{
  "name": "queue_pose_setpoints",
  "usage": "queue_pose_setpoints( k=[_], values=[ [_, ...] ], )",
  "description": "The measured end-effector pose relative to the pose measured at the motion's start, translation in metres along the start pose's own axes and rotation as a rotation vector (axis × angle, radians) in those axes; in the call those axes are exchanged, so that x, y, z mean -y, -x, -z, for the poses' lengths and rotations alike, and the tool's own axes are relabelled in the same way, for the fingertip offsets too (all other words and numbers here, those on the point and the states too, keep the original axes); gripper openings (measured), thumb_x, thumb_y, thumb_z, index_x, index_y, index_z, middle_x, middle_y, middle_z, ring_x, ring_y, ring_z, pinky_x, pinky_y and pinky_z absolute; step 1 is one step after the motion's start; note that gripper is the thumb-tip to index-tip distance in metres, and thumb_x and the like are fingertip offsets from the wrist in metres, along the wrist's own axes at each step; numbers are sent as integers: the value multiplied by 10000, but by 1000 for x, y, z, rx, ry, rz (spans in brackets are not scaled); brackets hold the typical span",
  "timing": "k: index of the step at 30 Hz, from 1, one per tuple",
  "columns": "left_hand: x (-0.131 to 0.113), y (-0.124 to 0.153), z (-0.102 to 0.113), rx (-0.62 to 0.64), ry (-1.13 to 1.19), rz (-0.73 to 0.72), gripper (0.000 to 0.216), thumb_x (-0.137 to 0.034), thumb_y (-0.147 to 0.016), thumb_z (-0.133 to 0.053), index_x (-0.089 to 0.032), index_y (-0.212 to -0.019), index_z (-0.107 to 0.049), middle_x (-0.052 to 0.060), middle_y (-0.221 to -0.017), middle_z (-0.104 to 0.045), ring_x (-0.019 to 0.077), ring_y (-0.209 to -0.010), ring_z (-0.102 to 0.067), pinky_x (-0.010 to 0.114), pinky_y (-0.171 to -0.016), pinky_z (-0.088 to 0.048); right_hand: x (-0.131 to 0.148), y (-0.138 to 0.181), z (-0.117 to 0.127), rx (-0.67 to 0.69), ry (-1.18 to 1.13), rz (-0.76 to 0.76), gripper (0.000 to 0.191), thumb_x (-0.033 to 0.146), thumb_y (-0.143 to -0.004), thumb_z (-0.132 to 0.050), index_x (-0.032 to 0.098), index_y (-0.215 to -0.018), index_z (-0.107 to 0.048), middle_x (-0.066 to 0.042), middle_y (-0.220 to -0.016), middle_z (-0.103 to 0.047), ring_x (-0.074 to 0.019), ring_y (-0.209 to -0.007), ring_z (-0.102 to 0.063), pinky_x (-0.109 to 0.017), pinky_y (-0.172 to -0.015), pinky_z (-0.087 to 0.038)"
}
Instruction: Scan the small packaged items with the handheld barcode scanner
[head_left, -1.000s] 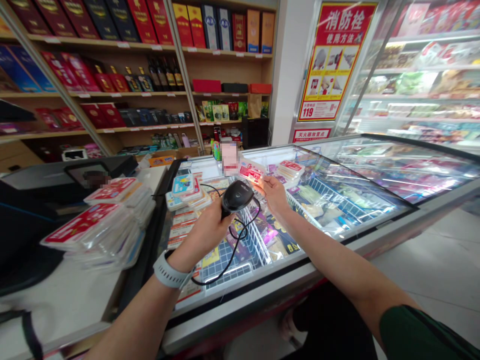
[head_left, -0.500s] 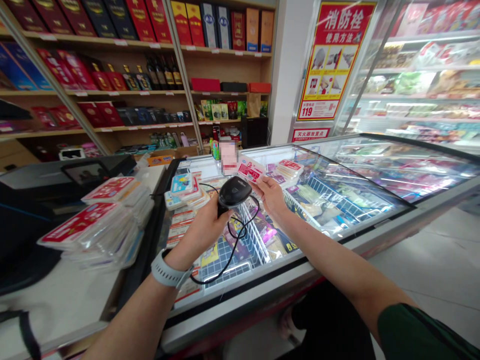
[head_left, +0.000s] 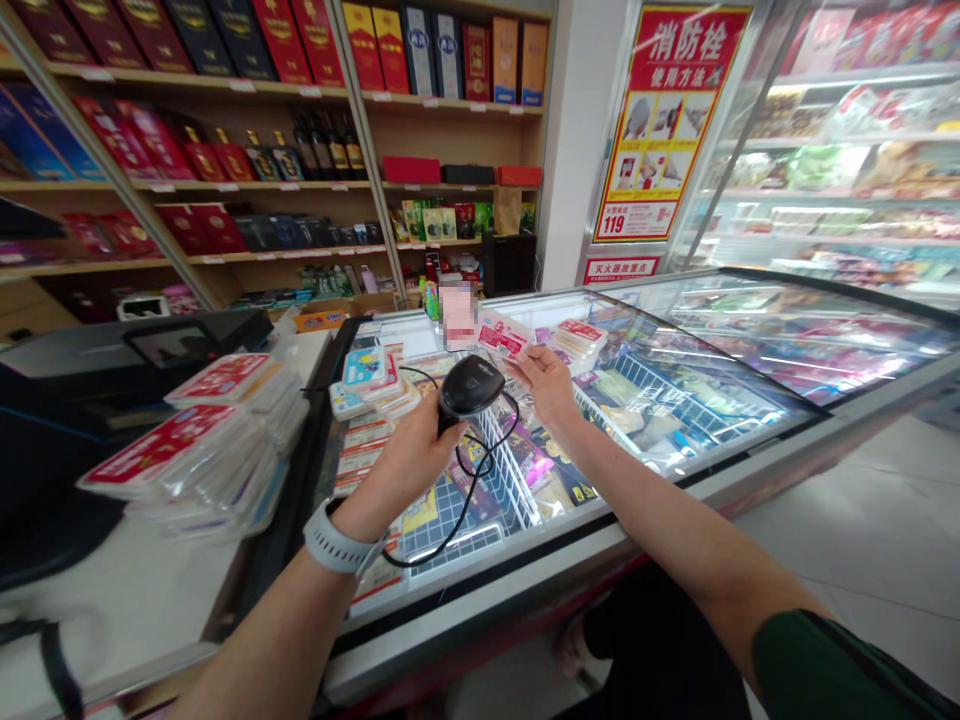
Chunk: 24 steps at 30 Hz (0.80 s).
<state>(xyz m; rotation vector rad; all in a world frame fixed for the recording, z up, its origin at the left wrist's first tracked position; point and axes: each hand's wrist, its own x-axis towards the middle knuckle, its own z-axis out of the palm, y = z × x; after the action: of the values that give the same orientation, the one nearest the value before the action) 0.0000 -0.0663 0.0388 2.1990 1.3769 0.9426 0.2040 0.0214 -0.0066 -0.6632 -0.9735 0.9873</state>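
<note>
Two bare hands meet above the glass-lidded chest freezer (head_left: pixel 757 468). The left hand (head_left: pixel 409 462), with a grey watch (head_left: pixel 337 545) on its wrist, has its fingers clenched round the grip of a black handheld barcode scanner (head_left: pixel 469 385), whose head points toward one o'clock. Its black cable (head_left: pixel 461 520) loops down onto the glass at six o'clock of the scanner. The right hand (head_left: pixel 551 385) pinches a small flat red-and-white plastic-wrapped packet (head_left: pixel 504 338) by its near edge. The packet sits at eleven o'clock of that hand, just beyond the scanner's head and apart from it.

The packet looks light and thin. Its glossy film is likely slippery, and it may bend a little. An edge pinch that leaves the printed face bare seems the sound hold. The scanner looks rigid and fairly light, best taken by its handle, with the cable apt to drag.

A large stack of similar packets (head_left: pixel 187 450) lies on the white worktop (head_left: pixel 135 600) at nine o'clock of the hands. A smaller stack (head_left: pixel 581 335) rests on the freezer glass at one o'clock of the right hand.
</note>
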Motion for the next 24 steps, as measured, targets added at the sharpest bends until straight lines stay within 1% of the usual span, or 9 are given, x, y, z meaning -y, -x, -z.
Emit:
queue_pose_setpoints(
  k=[2, 5, 6, 8, 10, 13, 18, 21, 24],
  values=[
    [-2, 0, 1, 1, 8, 11, 258, -275, -825, -514, -155, -1052, -542, 90, -1020, -633, 243, -955, -590, 379, -860, -450, 9, -9, 11, -7, 189, 150, 302, 420, -704, -739, 215, -898, -632, 16, -859, -705, -146, -787, -679, -324, -784, -593],
    [-4, 0, 3, 0, 4, 31, 255, -265, -824, -510, -149, -1048, -546, 90, -1005, -639, 243, -947, -597, 377, -847, -457, 26, -22, 40, -20, 590, 430, 267, 401, -787, -673, 213, -978, -665, -22, -933, -703, -169, -843, -669, -330, -794, -575],
    [-5, 1, 4, 2, 2, 32, 259, -259, -823, -508, -147, -1054, -547, 90, -1005, -641, 242, -948, -599, 375, -848, -458, 31, -26, 52, -26, 733, 518, 250, 387, -812, -653, 210, -986, -678, -40, -975, -701, -183, -884, -662, -339, -810, -564],
    [-6, 1, 4, 3, 1, 28, 279, -246, -819, -509, -140, -1074, -550, 94, -1027, -642, 242, -967, -599, 372, -865, -456, 38, -32, 75, 4, 1010, 667, 219, 351, -850, -619, 209, -1000, -693, -60, -1038, -699, -207, -984, -635, -373, -903, -513],
    [-6, 2, 3, 2, 5, 18, 314, -242, -816, -512, -136, -1110, -548, 101, -1066, -639, 245, -1002, -595, 373, -892, -450, 41, -36, 93, 44, 1233, 765, 204, 321, -877, -588, 218, -1014, -698, -61, -1060, -699, -218, -1042, -604, -403, -979, -445],
    [-6, 3, 1, 11, 18, 1, 375, -248, -823, -508, -149, -1185, -522, 101, -1117, -634, 252, -1049, -587, 386, -927, -440, 41, -37, 108, 81, 1459, 792, 215, 296, -891, -555, 252, -1049, -695, -50, -1109, -681, -229, -1098, -552, -426, -1006, -377],
    [-5, 3, 0, 18, 26, -17, 405, -248, -826, -505, -150, -1219, -505, 108, -1142, -632, 262, -1062, -585, 409, -946, -434, 40, -33, 111, 83, 1691, 689, 275, 189, -847, -529, 254, -1046, -707, -81, -1218, -609, -274, -1150, -473, -469, -1000, -317],
    [-8, 4, 1, 7, 29, -14, 391, -241, -817, -511, -153, -1198, -517, 107, -1122, -638, 266, -1044, -591, 416, -930, -444, 40, -28, 106, 90, 1725, 645, 355, 121, -814, -500, 238, -1087, -694, -100, -1293, -555, -291, -1191, -442, -495, -1015, -302],
    [-14, 5, 4, 8, 50, -20, 397, -222, -804, -517, -167, -1198, -516, 97, -1117, -641, 266, -1045, -589, 414, -924, -446, 39, -24, 91, 129, 1623, 668, 379, 144, -841, -468, 205, -1169, -649, -121, -1292, -555, -281, -1213, -443, -493, -1050, -300]
  ],
)
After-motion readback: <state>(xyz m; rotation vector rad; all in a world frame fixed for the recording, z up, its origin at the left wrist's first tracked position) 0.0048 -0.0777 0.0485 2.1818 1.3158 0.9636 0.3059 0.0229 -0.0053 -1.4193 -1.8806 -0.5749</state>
